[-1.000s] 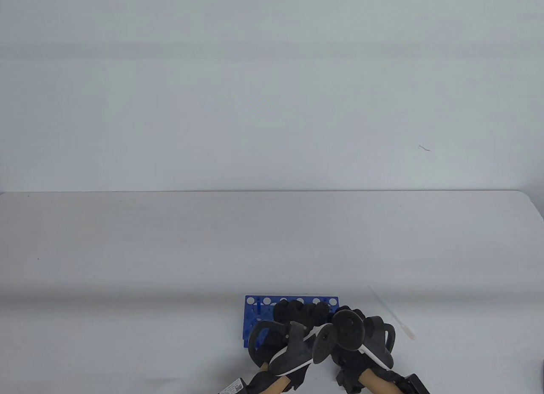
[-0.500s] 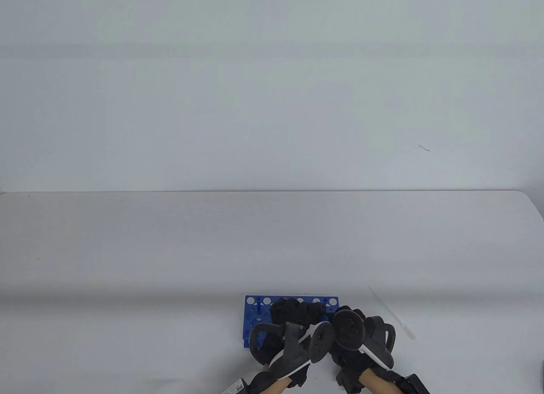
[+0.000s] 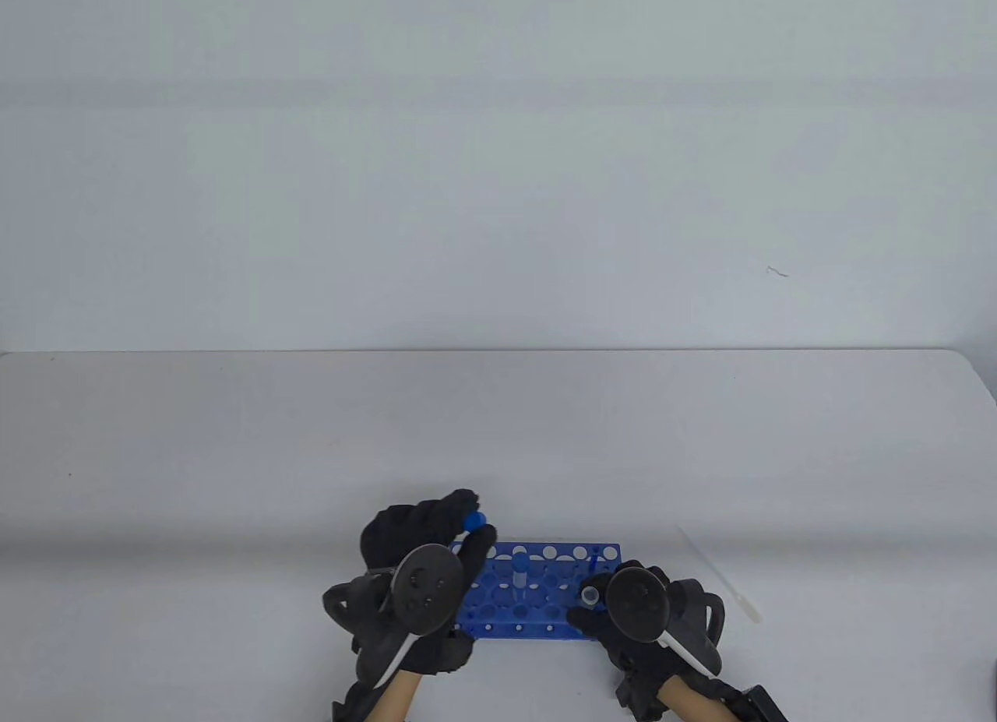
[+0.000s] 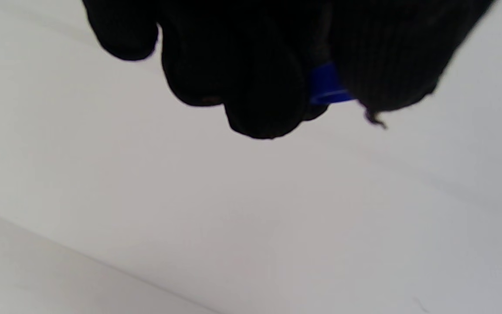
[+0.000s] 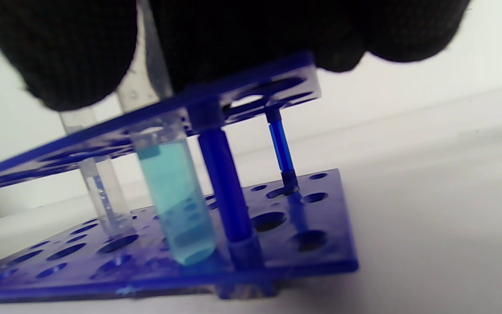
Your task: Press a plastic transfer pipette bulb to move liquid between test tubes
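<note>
A blue test tube rack [image 3: 545,617] stands near the table's front edge. My left hand [image 3: 467,529] is raised at the rack's left end and pinches a small blue cap [image 3: 473,522], also seen in the left wrist view [image 4: 327,85]. My right hand [image 3: 598,614] is at the rack's right end, with fingers [image 5: 81,52] around the top of an open tube [image 3: 592,595] holding blue-green liquid [image 5: 177,209]. A second, empty tube [image 3: 520,572] stands mid-rack and shows in the right wrist view [image 5: 103,196]. The clear pipette [image 3: 720,578] lies on the table to the right, untouched.
The white table [image 3: 498,442] stretches far behind the rack to a pale wall. A dark object [image 3: 767,706] sits at the bottom edge by my right forearm. The rack has several unfilled holes [image 5: 268,220].
My left hand has come off the rack and moved left and up with the blue cap, uncovering the rack and both tubes. My right hand has stayed at the rack's right end.
</note>
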The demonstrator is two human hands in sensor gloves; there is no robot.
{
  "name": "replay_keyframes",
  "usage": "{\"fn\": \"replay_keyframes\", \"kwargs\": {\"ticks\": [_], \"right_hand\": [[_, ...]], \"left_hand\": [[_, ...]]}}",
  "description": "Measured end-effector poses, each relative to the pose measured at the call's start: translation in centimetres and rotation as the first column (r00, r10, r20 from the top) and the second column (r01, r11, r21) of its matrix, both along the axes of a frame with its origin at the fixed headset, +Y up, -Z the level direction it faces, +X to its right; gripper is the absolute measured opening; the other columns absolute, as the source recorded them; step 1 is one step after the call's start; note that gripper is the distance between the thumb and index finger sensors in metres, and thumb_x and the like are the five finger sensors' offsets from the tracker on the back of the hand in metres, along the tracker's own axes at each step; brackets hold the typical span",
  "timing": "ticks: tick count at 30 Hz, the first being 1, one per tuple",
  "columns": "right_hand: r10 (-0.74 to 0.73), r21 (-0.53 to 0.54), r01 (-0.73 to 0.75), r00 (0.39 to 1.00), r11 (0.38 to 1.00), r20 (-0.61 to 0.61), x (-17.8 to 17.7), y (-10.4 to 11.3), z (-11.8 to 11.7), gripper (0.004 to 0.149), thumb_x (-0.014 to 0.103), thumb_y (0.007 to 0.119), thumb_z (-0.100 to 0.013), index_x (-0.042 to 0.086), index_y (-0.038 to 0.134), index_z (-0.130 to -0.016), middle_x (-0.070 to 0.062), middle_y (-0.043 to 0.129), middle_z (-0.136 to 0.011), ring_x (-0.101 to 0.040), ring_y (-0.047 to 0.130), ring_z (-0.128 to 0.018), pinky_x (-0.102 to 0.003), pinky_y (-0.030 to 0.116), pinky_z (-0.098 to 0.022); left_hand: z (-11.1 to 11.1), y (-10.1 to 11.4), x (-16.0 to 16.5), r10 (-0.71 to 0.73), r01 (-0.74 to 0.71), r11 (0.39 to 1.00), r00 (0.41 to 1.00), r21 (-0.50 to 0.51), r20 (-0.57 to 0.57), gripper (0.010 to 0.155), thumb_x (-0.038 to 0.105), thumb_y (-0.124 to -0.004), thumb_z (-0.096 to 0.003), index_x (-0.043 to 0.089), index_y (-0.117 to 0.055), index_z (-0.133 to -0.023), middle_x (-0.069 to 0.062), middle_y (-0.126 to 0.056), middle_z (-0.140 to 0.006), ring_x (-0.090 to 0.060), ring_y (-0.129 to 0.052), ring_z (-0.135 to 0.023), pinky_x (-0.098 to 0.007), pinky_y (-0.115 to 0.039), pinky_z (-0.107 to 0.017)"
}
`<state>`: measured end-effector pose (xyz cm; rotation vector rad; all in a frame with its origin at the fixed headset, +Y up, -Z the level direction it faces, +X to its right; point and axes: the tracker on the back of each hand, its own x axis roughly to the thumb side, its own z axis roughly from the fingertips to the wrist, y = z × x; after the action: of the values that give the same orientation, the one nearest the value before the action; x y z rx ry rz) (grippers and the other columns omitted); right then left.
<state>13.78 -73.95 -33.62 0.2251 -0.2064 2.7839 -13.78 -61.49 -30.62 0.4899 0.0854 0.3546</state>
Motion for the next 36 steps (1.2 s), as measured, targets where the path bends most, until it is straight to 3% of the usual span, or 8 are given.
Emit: {"fn": "replay_keyframes", "kwargs": {"ticks": [4, 7, 11, 18, 24, 36], "right_hand": [[0.0, -0.001, 0.0, 1.0, 1.0, 0.0, 0.0, 0.0, 0.0, 0.051, 0.051, 0.087, -0.024, 0.025, 0.089, -0.067, 0.004, 0.085, -0.054, -0.017, 0.084, -0.04, -0.044, 0.074, -0.042], [-0.002, -0.002, 0.002, 1.0, 1.0, -0.001, 0.0, 0.0, 0.0, 0.051, 0.051, 0.087, -0.024, 0.025, 0.089, -0.067, 0.004, 0.085, -0.054, -0.017, 0.084, -0.04, -0.044, 0.074, -0.042], [-0.002, -0.002, 0.002, 1.0, 1.0, -0.002, 0.0, 0.0, 0.0, 0.051, 0.051, 0.087, -0.024, 0.025, 0.088, -0.067, 0.004, 0.085, -0.054, -0.017, 0.084, -0.04, -0.044, 0.074, -0.042], [-0.004, -0.003, 0.004, 1.0, 1.0, -0.002, 0.1, 0.0, 0.0, 0.051, 0.051, 0.087, -0.024, 0.025, 0.089, -0.067, 0.004, 0.085, -0.054, -0.017, 0.084, -0.04, -0.044, 0.074, -0.042], [-0.004, -0.003, 0.004, 1.0, 1.0, -0.002, 0.1, 0.0, 0.0, 0.051, 0.051, 0.087, -0.024, 0.025, 0.089, -0.067, 0.004, 0.085, -0.054, -0.017, 0.084, -0.04, -0.044, 0.074, -0.042], [-0.007, -0.005, 0.007, 1.0, 1.0, -0.005, 0.1, -0.1, -0.1, 0.051, 0.051, 0.087, -0.024, 0.025, 0.088, -0.068, 0.004, 0.085, -0.054, -0.017, 0.084, -0.04, -0.044, 0.074, -0.042]], "left_hand": [[-1.7, -2.2, -3.7, -0.01, -0.001, 0.996, 0.991, -0.088, -0.131, 0.056, 0.059, -0.076, -0.04, 0.039, -0.077, -0.092, 0.013, -0.092, -0.081, -0.013, -0.081, -0.077, -0.048, -0.062, -0.077], [-2.9, -4.3, -5.5, 0.058, -0.084, 0.983, 0.986, -0.163, -0.155, 0.056, 0.058, -0.077, -0.0399, 0.038, -0.077, -0.093, 0.012, -0.092, -0.082, -0.014, -0.081, -0.077, -0.049, -0.062, -0.077], [-3.8, -6.6, -6.5, 0.008, -0.06, 0.964, 0.98, -0.259, -0.198, 0.056, 0.056, -0.079, -0.0388, 0.038, -0.077, -0.092, 0.012, -0.093, -0.082, -0.014, -0.081, -0.077, -0.049, -0.062, -0.077], [-5.2, -11.0, -7.4, -0.107, 0.015, 0.901, 0.976, -0.433, -0.188, 0.056, 0.054, -0.082, -0.036, 0.039, -0.08, -0.09, 0.013, -0.096, -0.081, -0.012, -0.084, -0.076, -0.048, -0.065, -0.076], [-5.4, -13.7, -7.9, -0.187, 0.094, 0.859, 0.973, -0.504, -0.138, 0.056, 0.054, -0.084, -0.0338, 0.042, -0.08, -0.088, 0.016, -0.097, -0.08, -0.009, -0.084, -0.077, -0.046, -0.065, -0.077], [-5.7, -15.3, -8.6, -0.208, 0.128, 0.794, 0.976, -0.594, -0.068, 0.053, 0.054, -0.085, -0.034, 0.046, -0.077, -0.086, 0.021, -0.087, -0.081, -0.007, -0.076, -0.08, -0.046, -0.059, -0.082]]}}
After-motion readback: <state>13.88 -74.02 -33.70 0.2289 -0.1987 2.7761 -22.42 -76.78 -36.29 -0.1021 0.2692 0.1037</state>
